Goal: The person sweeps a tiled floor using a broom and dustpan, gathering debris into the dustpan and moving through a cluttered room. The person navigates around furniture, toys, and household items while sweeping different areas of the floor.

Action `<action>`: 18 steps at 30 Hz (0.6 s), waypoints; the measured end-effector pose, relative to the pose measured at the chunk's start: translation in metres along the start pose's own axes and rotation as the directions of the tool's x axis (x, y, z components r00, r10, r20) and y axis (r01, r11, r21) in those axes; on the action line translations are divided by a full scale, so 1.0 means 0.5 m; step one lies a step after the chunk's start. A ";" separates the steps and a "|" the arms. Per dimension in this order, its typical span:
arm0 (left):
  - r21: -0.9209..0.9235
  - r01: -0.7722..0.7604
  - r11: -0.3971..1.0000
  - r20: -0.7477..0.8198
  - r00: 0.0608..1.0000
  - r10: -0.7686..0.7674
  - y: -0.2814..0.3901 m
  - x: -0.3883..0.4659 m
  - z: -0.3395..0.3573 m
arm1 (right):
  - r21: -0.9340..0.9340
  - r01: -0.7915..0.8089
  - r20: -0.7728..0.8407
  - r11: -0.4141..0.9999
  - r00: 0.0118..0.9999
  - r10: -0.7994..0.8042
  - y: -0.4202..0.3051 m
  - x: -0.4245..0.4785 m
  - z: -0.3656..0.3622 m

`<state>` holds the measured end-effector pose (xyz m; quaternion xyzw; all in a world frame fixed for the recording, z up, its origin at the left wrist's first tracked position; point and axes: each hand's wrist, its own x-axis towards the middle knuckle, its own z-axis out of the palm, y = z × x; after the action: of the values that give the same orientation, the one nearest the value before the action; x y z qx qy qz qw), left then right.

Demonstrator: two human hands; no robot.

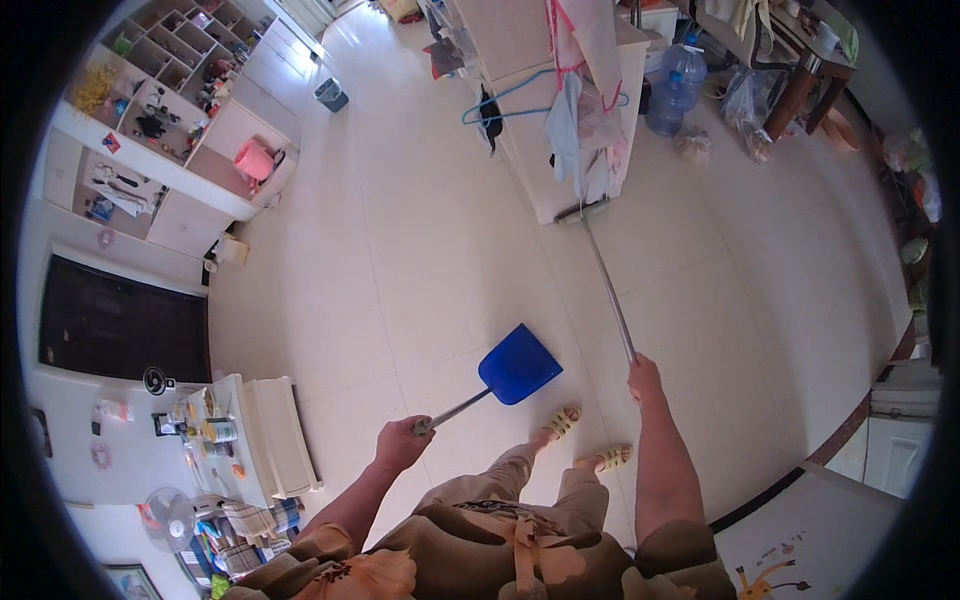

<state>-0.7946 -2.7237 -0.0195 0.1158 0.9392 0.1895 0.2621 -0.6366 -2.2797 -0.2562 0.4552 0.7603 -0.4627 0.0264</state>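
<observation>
In my left hand point(403, 442) is the metal handle of a blue dustpan point(519, 365), whose pan is just ahead of my feet, at or just above the tiled floor point(450, 247). My right hand point(645, 379) grips the long metal pole of a broom point(611, 289), stretched out in front of me. The broom's head point(582, 212) lies against the bottom of a white cabinet point(529, 142), and hanging cloths partly cover its top. Both my feet wear yellow sandals point(561, 422).
A blue hanger point(517, 114) and cloths hang on the cabinet. Large water bottles point(667, 101), plastic bags point(750, 112) and a wooden stool point(806, 90) stand at far right. A waste bin point(331, 95) is far ahead. A white sideboard point(259, 435) and open shelving point(202, 127) line the left.
</observation>
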 end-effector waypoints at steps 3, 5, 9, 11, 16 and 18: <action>0.134 -0.083 0.988 -0.032 0.996 0.088 -0.006 0.008 -0.015 | 0.162 -0.412 0.212 0.897 0.902 0.376 -0.064 -0.125 -0.063; 0.112 -0.172 0.979 0.050 0.985 0.167 0.045 0.049 -0.005 | 0.145 -0.324 0.039 0.935 0.946 0.322 0.151 -0.229 -0.074; 0.079 -0.211 0.974 0.084 0.975 0.205 0.025 0.084 0.012 | 0.052 -0.383 -0.048 0.922 0.922 0.385 0.315 -0.597 -0.103; -0.031 -0.191 0.981 0.131 0.972 0.194 0.024 0.099 0.023 | 0.007 -0.474 -0.101 0.880 0.876 0.473 0.487 -0.861 -0.062; 0.049 -0.375 0.926 0.212 0.909 0.358 0.071 0.137 -0.005 | 0.386 -0.788 0.052 0.480 0.538 0.842 0.218 -1.210 0.007; 0.115 -0.406 0.907 0.280 0.889 0.363 0.065 0.149 -0.020 | 0.425 -0.678 -0.135 0.600 0.608 0.782 0.158 -1.318 0.089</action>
<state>-0.8582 -2.6736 -0.0315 0.3449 0.8691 0.1406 0.3254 -0.2122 -2.7396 -0.0312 0.7924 0.4073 -0.4536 0.0201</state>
